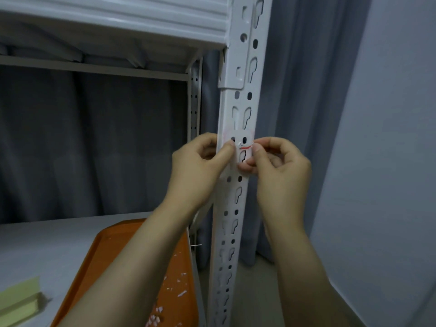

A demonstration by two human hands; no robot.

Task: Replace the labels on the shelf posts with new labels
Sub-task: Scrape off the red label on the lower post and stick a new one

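**Label Status at the Front Shelf Post**

I read the label (244, 154), white with a red line, on the front face of the shelf post (238, 192), well below the upper shelf beam (118, 17). Both hands partly cover it, so I cannot tell how much of it is stuck down.

The left hand (198, 171) grips the post from its left side, fingers curled and the thumb pressed at the label's left edge. The right hand (280, 166) comes in from the post's right side, its thumb and curled fingers pinching the label's right edge.

Surroundings:
- Left of the post's lower part, an orange tray (113, 253) lies on the shelf surface, with white paper scraps (181, 293) on it.
- Further left lies a pale yellow-green pad (20, 300).
- Behind the post hangs a grey curtain (94, 138).
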